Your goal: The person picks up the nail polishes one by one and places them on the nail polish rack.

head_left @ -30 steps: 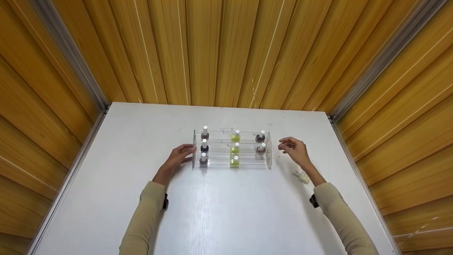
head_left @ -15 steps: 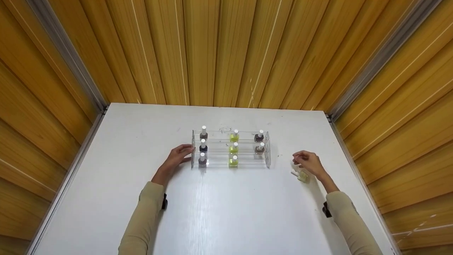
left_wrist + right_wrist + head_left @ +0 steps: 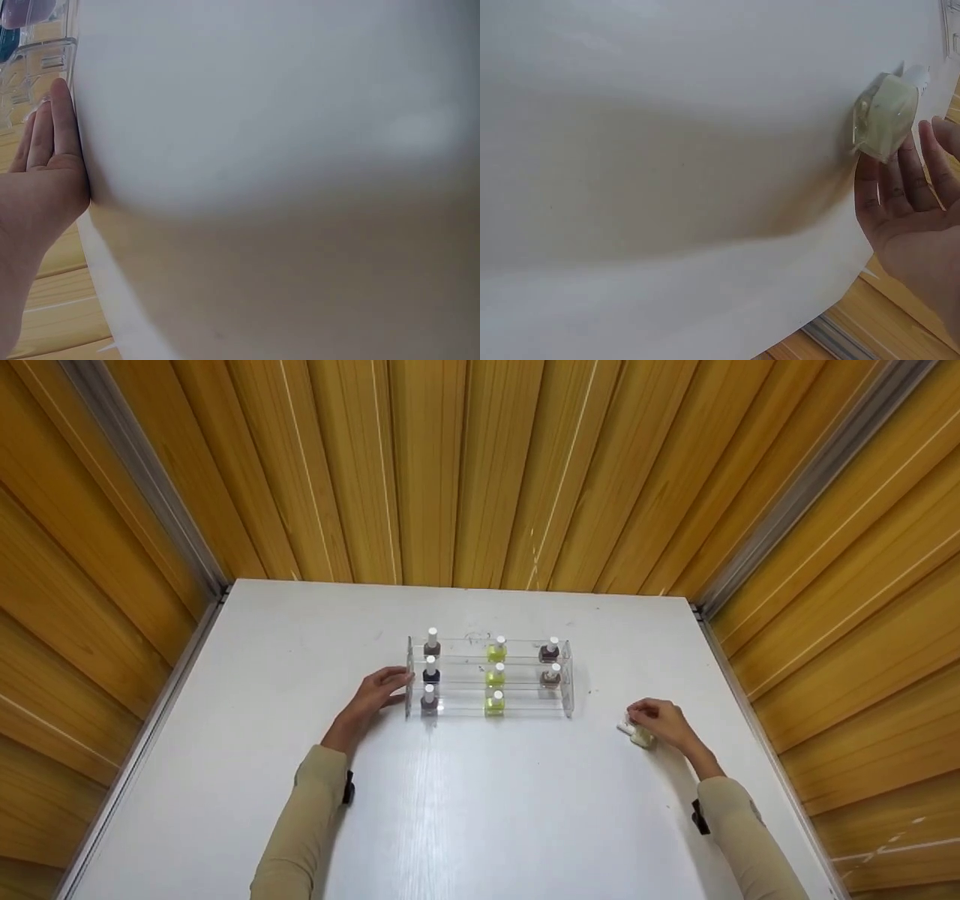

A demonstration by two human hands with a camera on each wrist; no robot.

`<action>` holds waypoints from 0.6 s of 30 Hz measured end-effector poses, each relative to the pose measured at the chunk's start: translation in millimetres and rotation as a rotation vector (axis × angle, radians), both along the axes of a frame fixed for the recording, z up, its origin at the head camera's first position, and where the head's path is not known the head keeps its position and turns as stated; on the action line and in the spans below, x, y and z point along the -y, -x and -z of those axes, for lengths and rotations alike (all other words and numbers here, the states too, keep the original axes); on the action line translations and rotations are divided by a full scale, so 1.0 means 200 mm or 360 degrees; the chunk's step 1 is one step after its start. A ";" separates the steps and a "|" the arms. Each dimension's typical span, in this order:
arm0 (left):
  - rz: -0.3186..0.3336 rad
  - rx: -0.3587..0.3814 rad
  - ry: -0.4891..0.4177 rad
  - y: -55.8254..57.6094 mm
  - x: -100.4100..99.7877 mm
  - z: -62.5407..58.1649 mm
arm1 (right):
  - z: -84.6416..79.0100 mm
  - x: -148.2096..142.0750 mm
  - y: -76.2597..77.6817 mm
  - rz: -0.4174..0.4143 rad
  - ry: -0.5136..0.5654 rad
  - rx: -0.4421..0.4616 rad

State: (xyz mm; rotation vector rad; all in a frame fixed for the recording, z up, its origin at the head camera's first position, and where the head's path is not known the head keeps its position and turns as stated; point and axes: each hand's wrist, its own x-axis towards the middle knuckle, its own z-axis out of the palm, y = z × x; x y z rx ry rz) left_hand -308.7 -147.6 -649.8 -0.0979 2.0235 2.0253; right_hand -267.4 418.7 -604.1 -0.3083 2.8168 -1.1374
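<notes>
A clear tiered rack (image 3: 461,710) stands on the white table, holding upright nail polish bottles with white caps. The left column is dark, the middle column yellow-green (image 3: 495,704), and two darker bottles (image 3: 550,653) stand at the right. My left hand (image 3: 373,690) has its fingertips at the rack's left end; in the left wrist view its fingers (image 3: 65,124) are straight. My right hand (image 3: 664,721) hovers at a pale nail polish bottle (image 3: 889,116) lying on its side, right of the rack. Its fingers reach behind the bottle, thumb and forefinger apart from it.
The white table (image 3: 480,810) reaches back to a wood-patterned wall (image 3: 450,472), with similar walls at both sides. Grey metal posts (image 3: 161,472) stand at the corners. A dark strap piece (image 3: 700,817) sits at the right sleeve.
My right hand has moved from beside the rack's right end, rightward and towards me, down to the lying bottle. My left hand stays at the rack's left end.
</notes>
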 end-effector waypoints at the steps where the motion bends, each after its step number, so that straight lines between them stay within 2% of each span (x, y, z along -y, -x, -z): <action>1: 0.0004 -0.0001 0.0004 0.00 0.00 0.00 | 0.03 -0.03 0.01 -0.0005 -0.0034 0.0011; 4: 0.0008 -0.0001 0.0013 0.00 0.00 0.00 | 0.03 -0.04 0.01 -0.0049 -0.0120 0.0101; 8: 0.0000 0.0005 0.0021 0.00 0.00 0.00 | 0.03 -0.04 0.01 -0.0069 -0.0151 0.0203; 15: -0.0003 -0.0005 0.0018 0.00 0.00 0.00 | 0.04 -0.01 0.01 -0.0059 -0.0186 0.0173; 18: 0.0008 -0.0007 0.0007 0.00 0.00 0.00 | 0.05 0.01 0.01 0.0015 -0.0165 0.0162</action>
